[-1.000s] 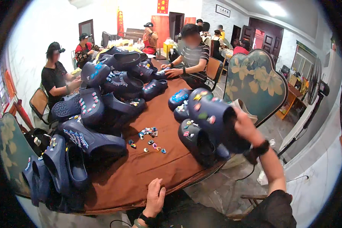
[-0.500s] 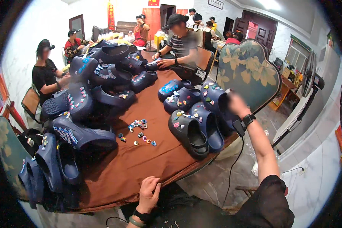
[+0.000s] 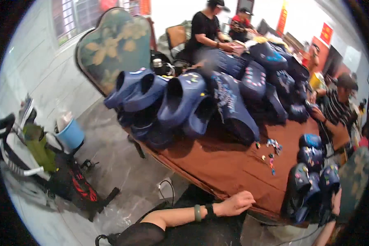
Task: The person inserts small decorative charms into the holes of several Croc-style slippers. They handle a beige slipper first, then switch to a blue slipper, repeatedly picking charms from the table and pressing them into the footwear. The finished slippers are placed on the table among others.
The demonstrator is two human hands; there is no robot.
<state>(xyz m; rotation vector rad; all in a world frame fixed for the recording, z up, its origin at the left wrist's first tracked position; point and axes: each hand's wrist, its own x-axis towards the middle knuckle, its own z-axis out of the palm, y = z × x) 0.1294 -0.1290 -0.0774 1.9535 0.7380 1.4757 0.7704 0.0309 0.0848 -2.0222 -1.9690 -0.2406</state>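
Note:
My left hand point(image 3: 235, 203) rests at the near edge of the brown-covered table point(image 3: 229, 172), its fingers loosely bent and holding nothing I can see. My right hand point(image 3: 337, 201) is at the lower right, against the outer side of a navy clog point(image 3: 330, 177); its fingers are hidden and blurred. Beside that clog stand a black clog point(image 3: 300, 180) and another navy clog point(image 3: 313, 189). Behind them are a clog with colourful charms point(image 3: 311, 157) and one with a blue patterned top point(image 3: 310, 141). Small loose shoe charms point(image 3: 274, 145) lie on the cloth.
A pile of navy clogs point(image 3: 233, 107) fills the table's left and far side. Floral chair backs point(image 3: 125, 45) stand at both sides. On the left floor are a blue bucket point(image 3: 71, 134) and bags point(image 3: 65, 172). Several people in dark clothes point(image 3: 206, 30) sit around.
The view has swung left and tilted, so the clogs by my right hand now sit near the right rim. My right hand stays by the same navy clog; my left rests by the edge.

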